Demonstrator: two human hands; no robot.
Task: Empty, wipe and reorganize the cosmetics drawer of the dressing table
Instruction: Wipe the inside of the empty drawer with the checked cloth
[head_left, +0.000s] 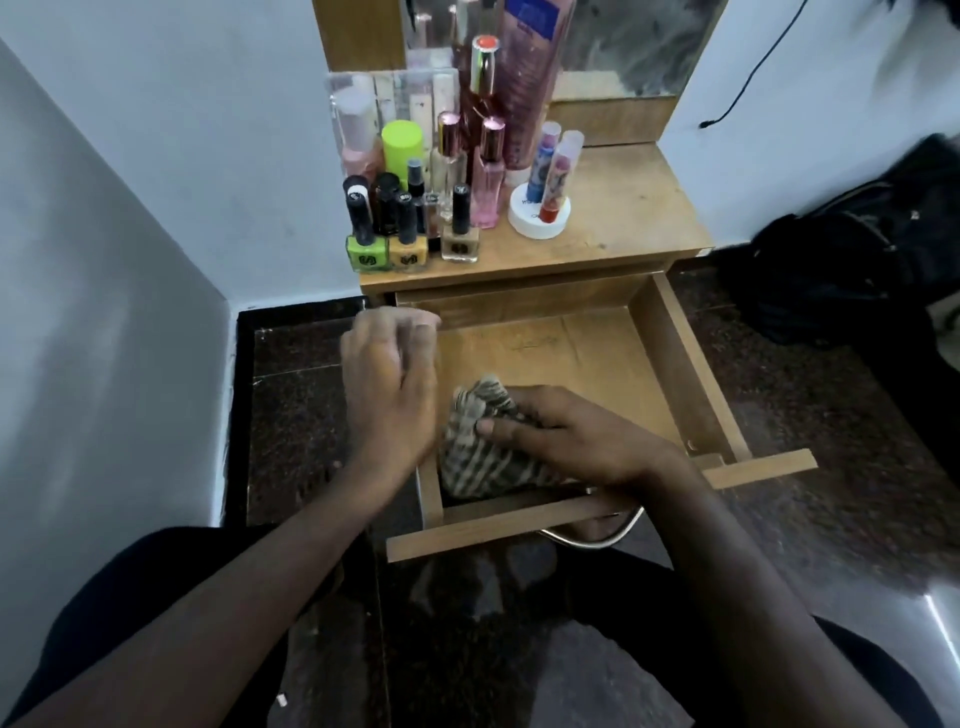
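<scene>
The wooden drawer (670, 364) of the dressing table is pulled out, and only a cloth lies in it. My right hand (566, 434) presses a striped grey-and-white cloth (478, 415) onto the drawer floor near the front left corner, fingers lying over it. My left hand (389, 379) hovers over the drawer's left wall with loosely curled fingers, blurred, holding nothing that I can see. Cosmetics stand on the table top (623, 218): nail polish bottles (387, 244), perfume bottles (488, 171), a green-capped bottle (401, 143), lip balms on a white jar (540, 218).
A clear acrylic organizer (395, 98) and a tall pink tube (530, 78) stand before the mirror (639, 41). A black bag (841, 270) lies on the dark granite floor at right. A black cable (748, 83) hangs on the wall. White wall closes the left side.
</scene>
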